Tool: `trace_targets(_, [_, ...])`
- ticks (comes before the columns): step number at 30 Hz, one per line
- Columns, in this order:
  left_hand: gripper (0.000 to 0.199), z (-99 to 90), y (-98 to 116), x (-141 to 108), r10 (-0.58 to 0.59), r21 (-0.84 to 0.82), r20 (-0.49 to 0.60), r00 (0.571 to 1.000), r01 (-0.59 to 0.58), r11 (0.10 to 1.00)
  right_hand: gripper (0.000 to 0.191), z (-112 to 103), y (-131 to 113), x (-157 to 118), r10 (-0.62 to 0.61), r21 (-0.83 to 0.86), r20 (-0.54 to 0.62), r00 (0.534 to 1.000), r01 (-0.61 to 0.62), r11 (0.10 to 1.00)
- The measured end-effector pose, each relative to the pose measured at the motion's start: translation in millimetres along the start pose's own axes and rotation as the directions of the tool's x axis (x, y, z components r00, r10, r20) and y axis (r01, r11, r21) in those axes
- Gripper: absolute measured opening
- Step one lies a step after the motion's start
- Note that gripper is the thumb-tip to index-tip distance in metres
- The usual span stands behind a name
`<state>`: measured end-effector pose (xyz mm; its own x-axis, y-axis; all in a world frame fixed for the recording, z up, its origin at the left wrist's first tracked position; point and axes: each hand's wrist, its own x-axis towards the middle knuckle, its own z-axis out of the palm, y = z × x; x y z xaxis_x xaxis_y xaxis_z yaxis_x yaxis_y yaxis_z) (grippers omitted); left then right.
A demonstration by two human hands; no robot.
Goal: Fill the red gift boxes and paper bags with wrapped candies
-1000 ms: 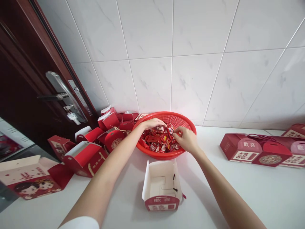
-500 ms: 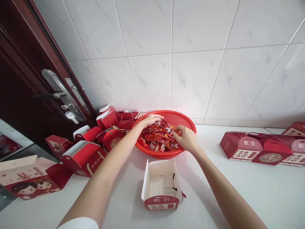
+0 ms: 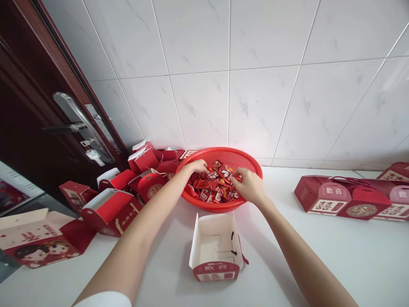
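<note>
Left hand (image 3: 198, 166) and right hand (image 3: 249, 185) in at opposite sides of a perforated red plastic basket (image 3: 220, 208) of wrapped candies (image 3: 209, 184), open-topped gift box (image 3: 215, 267) just nearer on white tabletop (image 3: 255, 279), other red gift boxes (image 3: 110, 211) clustered left, handled boxes (image 3: 362, 209) right, tiled wall (image 3: 255, 106) behind.

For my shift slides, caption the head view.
Left hand and right hand reach into a red basket of wrapped sweets, an open box in front.
</note>
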<state>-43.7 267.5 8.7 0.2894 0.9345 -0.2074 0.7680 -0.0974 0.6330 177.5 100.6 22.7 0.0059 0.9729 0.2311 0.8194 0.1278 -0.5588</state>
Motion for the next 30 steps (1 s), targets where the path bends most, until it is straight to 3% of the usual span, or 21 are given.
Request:
trace_targets(6, [0.032,0.0,7.2,-5.5,-0.050,-0.004,0.033,0.998,0.050,0.999,0.013,1.3,1.4,0.5,-0.009,-0.015,-0.011,1.000,0.009,1.000])
trace_targets(12, [0.024,-3.0,17.9,-15.5,0.058,-0.203,0.047,0.997,-0.047,0.978,0.011,0.4,0.5,0.4,-0.017,-0.018,-0.009,1.000,0.017,1.000])
trace_targets(17, [0.035,-2.4,26.8,-20.7,0.137,-0.375,0.033,0.990,-0.115,0.920,0.012,-0.6,-0.1,0.0,-0.019,-0.014,-0.001,1.000,0.019,1.000])
trace_targets(23, [0.046,-2.2,29.8,-24.0,0.145,-0.518,0.001,0.989,-0.124,0.846,0.012,-1.9,-0.6,-0.9,-0.004,-0.028,0.008,1.000,0.004,1.000])
trace_targets(30, [0.042,-0.4,26.9,-19.0,0.123,-0.431,-0.060,0.991,-0.137,0.892,0.014,-1.8,-1.6,-1.6,-0.002,-0.024,0.009,1.000,0.002,1.000])
